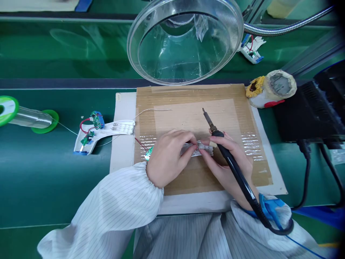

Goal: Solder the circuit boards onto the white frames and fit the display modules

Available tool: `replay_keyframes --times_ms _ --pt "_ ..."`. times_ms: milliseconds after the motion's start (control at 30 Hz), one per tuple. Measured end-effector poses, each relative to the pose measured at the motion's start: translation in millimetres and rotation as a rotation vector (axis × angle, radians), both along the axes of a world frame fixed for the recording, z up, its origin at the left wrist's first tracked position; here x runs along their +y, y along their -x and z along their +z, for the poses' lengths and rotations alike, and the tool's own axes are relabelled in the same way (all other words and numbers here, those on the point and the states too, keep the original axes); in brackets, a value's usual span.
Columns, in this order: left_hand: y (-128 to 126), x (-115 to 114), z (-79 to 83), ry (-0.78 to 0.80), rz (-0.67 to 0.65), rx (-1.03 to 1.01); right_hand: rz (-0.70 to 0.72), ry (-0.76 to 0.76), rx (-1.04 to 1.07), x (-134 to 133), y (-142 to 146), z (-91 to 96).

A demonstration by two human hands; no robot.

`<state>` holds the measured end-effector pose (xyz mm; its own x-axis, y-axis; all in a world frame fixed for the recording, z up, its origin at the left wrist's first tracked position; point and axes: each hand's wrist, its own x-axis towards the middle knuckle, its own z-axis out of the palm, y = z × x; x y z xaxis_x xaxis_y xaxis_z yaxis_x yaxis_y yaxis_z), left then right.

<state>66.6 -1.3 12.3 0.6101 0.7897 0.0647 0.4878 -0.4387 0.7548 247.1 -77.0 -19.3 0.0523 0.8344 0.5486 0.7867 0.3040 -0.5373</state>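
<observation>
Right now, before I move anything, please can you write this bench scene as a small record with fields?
left hand: pinches the white strip in its fingertips
right hand: holds the soldering iron, fingers also at the strip
iron tip: pointing away, not touching the strip
beside left hand: small green circuit board, red wire
under hands: taped cardboard mat
nearby: white plastic housing, solder spool, magnifier lens, black soldering station
</observation>
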Motion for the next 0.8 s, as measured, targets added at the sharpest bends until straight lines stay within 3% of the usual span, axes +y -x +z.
replay_keyframes --times_ms 200,367,433,533,667,800 --pt "-4 -3 -3.7 -0.016 -0.005 0.025 -0.019 0.017 0.084 -1 1 -2.3" --pt "20 -4 11.9 -0.247 0.099 -0.039 -0.023 0.073 0.178 -6 -3 -0.6" --pt "38 6 22.5 -0.384 0.172 0.019 -0.001 0.07 0.16 -8 -7 -0.4" --pt "55 34 30.0 -0.517 0.202 0.267 0.044 0.093 0.08 -11 -16 -2.8" --pt "47 72 17.2 -0.434 0.142 0.511 0.043 0.155 0.001 -10 -24 -8.6" --pt "33 76 5.5 -0.391 0.122 0.478 0.1 0.153 -0.011 -2 -27 -11.3"
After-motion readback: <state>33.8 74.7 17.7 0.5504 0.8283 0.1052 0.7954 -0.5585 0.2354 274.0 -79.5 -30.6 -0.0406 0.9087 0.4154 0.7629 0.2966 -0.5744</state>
